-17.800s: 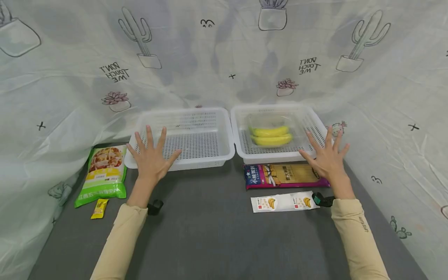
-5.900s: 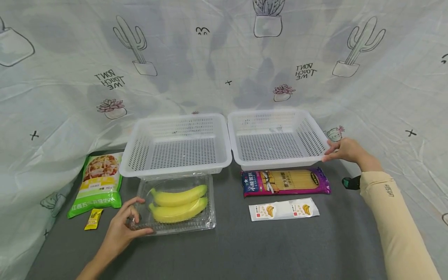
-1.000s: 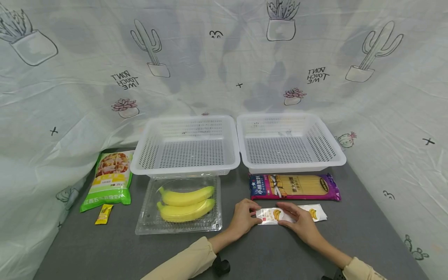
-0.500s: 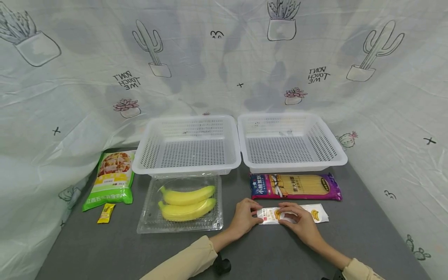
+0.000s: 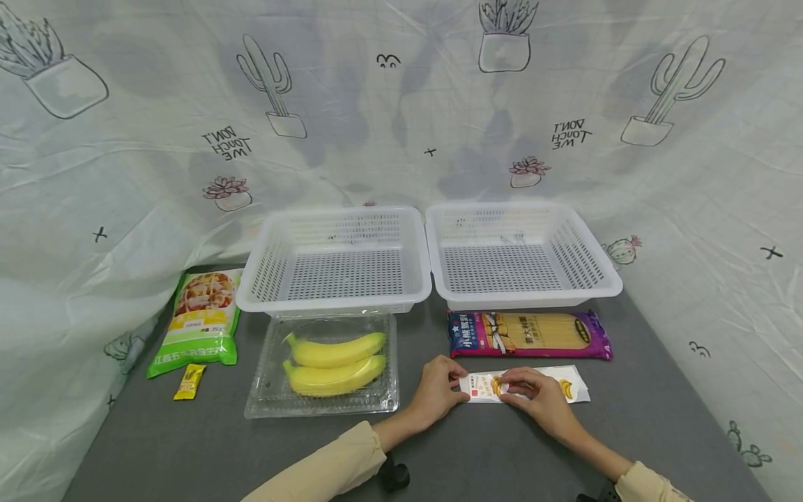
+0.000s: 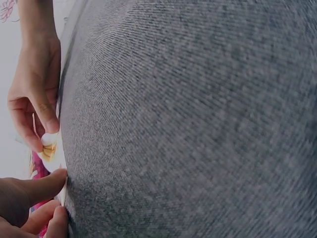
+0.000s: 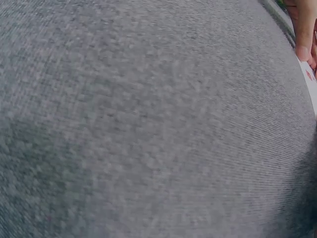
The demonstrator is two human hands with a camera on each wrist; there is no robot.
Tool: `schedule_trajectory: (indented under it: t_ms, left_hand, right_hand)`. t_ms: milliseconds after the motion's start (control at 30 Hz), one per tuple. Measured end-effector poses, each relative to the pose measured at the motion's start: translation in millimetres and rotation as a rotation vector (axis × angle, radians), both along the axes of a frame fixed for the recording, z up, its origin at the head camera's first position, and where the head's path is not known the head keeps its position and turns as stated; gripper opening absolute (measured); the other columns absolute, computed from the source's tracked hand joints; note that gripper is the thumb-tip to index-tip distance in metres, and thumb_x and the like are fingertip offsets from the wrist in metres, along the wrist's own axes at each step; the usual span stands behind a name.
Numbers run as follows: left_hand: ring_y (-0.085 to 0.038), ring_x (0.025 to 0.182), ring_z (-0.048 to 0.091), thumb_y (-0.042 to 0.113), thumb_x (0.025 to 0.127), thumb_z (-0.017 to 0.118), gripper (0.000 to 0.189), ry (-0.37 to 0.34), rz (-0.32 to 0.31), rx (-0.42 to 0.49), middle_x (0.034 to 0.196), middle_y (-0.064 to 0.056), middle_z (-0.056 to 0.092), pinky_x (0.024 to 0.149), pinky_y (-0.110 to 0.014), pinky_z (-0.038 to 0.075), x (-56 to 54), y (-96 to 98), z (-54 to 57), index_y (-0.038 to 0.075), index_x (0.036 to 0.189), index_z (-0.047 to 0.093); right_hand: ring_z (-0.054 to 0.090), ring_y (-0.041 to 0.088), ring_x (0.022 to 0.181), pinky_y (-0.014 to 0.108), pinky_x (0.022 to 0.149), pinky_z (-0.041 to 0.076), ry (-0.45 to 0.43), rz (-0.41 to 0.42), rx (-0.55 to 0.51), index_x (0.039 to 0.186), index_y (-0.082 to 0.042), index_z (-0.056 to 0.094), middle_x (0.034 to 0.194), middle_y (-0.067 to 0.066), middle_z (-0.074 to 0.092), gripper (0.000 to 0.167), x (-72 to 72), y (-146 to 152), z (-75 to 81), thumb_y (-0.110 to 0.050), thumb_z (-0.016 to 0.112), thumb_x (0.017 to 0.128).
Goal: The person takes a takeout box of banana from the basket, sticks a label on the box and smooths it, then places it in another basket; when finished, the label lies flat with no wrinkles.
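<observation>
Because the white sticker strip (image 5: 483, 389) looks thin and lies loose at the lower right of centre in the frame, it could crease or tear if the two hands were to pull unevenly. The left hand (image 5: 439, 390) pinches its left end between thumb and fingers; the right hand (image 5: 543, 403), apart from the left, curls thumb and fingertips onto the strip at the banana label (image 5: 497, 386), though how firmly I cannot tell. Should a label lift askew, it might fold or cling to a fingertip. The noodle packet (image 5: 533, 333) lies just above the strip in the frame, so a raised knuckle might nudge it. Beneath is a dark grey table (image 5: 464, 460), its fine ribbed texture plain in both wrist views. The left basket (image 5: 332, 307) and right basket (image 5: 533, 300), both white and perforated, stand side by side at mid-frame. Behind them, filling the top and both sides, hangs a pale, wrinkled cloth (image 5: 357, 125) printed with potted cacti and reversed lettering.
</observation>
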State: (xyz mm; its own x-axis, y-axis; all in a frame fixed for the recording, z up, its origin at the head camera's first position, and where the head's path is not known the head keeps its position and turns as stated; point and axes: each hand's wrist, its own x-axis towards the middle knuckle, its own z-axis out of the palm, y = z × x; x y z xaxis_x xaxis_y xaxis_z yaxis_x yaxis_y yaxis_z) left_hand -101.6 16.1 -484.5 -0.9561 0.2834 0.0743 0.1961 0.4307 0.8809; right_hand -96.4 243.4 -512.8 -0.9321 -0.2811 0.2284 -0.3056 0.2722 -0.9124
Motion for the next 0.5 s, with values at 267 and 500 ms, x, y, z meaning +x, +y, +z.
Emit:
schedule_trajectory:
  t_ms: [267,500]
  left_hand:
    - [-0.024,0.094,0.058,-0.007,0.068,0.082,0.026,-0.008,-0.007,-0.025,0.096,-0.009,0.059,0.075,-0.015,0.053,-1.7,-0.5,1.9,-0.006,0.092,0.072]
    - [-0.024,0.095,0.058,-0.006,0.069,0.082,0.027,-0.017,-0.02,-0.023,0.097,-0.009,0.059,0.076,-0.017,0.053,-2.8,-0.7,0.7,-0.007,0.093,0.073]
  right_hand:
    - [0.066,0.007,0.088,0.025,0.073,0.056,-0.049,-0.032,-0.039,0.099,0.007,0.07,0.102,0.024,0.064,0.025,0.4,-0.8,2.4,0.007,0.076,0.075]
    - [0.067,0.005,0.087,0.024,0.074,0.056,-0.097,-0.058,-0.083,0.097,0.008,0.07,0.101,0.025,0.064,0.023,0.5,-2.2,4.2,0.006,0.076,0.076]
